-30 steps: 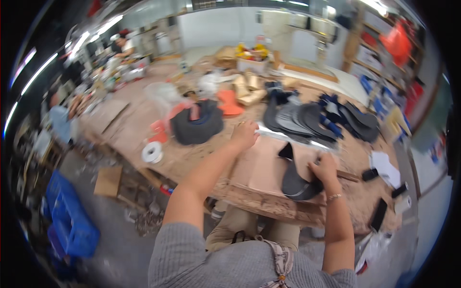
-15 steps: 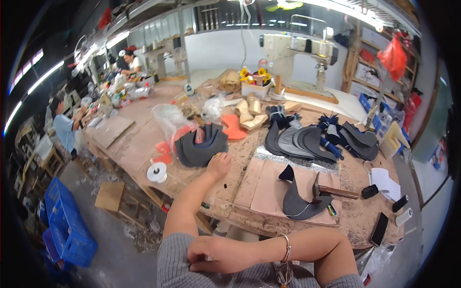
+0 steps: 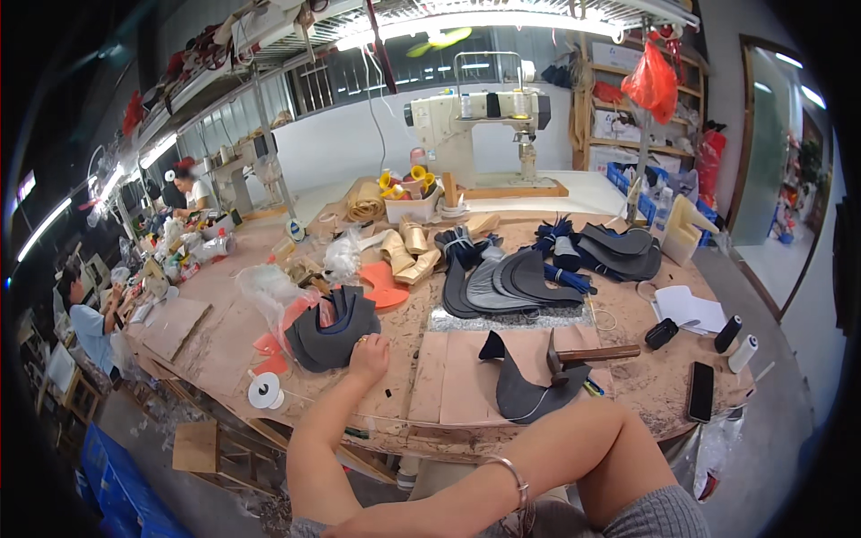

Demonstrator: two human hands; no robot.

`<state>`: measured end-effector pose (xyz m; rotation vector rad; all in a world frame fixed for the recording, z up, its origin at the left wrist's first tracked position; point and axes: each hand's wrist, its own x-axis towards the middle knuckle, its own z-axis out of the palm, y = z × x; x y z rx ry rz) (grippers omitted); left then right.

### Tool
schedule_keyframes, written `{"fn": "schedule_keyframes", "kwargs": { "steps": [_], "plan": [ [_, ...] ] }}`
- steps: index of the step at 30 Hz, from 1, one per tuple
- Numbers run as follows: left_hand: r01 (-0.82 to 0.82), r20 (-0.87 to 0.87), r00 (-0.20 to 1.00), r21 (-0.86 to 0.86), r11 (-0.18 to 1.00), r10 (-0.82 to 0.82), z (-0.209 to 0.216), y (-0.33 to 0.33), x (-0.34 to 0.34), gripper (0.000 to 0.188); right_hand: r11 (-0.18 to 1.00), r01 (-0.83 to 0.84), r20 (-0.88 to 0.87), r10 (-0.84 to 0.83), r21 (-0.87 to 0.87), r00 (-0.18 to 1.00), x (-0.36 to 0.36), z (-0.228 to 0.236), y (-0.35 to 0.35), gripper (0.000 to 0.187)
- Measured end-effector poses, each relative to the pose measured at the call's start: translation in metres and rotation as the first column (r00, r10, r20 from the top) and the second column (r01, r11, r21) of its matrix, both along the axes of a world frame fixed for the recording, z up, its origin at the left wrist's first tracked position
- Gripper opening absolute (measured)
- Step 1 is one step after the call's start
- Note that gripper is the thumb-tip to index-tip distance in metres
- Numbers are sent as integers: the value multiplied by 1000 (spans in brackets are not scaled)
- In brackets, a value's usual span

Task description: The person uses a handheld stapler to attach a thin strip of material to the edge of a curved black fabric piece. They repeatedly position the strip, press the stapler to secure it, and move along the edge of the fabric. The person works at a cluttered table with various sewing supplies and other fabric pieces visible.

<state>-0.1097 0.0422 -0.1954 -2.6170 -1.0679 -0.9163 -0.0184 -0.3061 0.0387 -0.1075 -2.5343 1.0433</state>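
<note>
My left hand (image 3: 368,359) rests on the table at the right edge of a stack of curved dark grey cut pieces (image 3: 332,339). Its fingers are curled in; whatever they may hold is hidden. My right forearm crosses in front of me toward my left arm, a bangle (image 3: 515,481) at the wrist. Of my right hand (image 3: 395,519), only the back shows at the lower edge; the fingers are out of sight. In front of me, a hammer (image 3: 592,353) with a wooden handle lies over a single curved grey piece (image 3: 529,391) on a pinkish board (image 3: 459,381).
More grey pieces (image 3: 525,280) with dark blue bundles lie behind the board. A white spool (image 3: 265,391) stands left, a phone (image 3: 700,392) and thread cones (image 3: 743,354) right. Farther back are wooden shoe lasts (image 3: 395,252) and a sewing machine (image 3: 475,125). Two people sit at far left.
The view has shifted, so the table's things appear farther left. My right hand, earlier shown closed at my left sleeve, has dropped mostly below the lower edge. My left hand stays by the stack.
</note>
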Motion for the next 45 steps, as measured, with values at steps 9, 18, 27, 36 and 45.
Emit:
{"fn": "schedule_keyframes", "kwargs": {
  "steps": [9,18,27,36,45],
  "plan": [
    [28,10,1000,7,1000,-28,-4,5,-1,11,982,117,-346,-60,146,936,-15,-7,13,24],
    [20,-168,984,-249,968,-63,78,4,26,10,541,812,16,-830,-217,557,166,-65,44,24],
    [894,510,-415,76,-441,-753,216,-421,218,20,-351,920,-272,-881,-172,-387,442,-120,38,10],
    [291,877,-320,-269,-918,-359,185,-434,228,20,-399,828,-252,-913,393,-320,475,-118,-50,5],
    [-51,863,209,-460,-886,-460,150,-390,211,20,-589,681,-351,-807,435,-474,546,-32,-10,14]
  ]
}}
